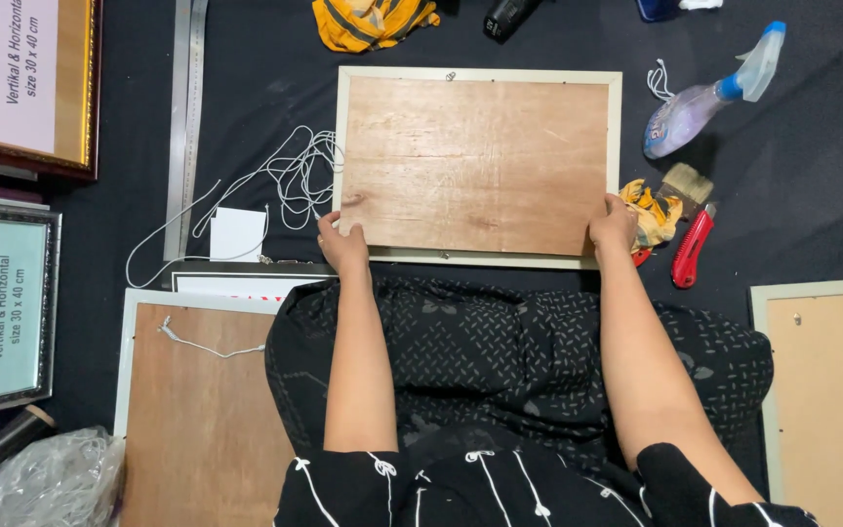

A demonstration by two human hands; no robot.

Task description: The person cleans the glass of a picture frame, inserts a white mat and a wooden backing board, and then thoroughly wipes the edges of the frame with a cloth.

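Note:
A pale-rimmed picture frame (480, 73) lies face down on black cloth, its brown plywood backing board (475, 161) showing. My left hand (343, 244) presses on the board's near left corner. My right hand (614, 224) presses on the near right corner. Fingers of both hands rest on the board's edge; neither hand lifts anything. Both forearms reach out over my lap, covered in black patterned cloth.
A tangle of white string (295, 176) and a white card (237, 234) lie left of the frame, beside a metal ruler (185, 117). To the right are a spray bottle (709, 98), brush (685, 183), red utility knife (692, 246) and yellow rag (651, 210). More frames lie at both sides.

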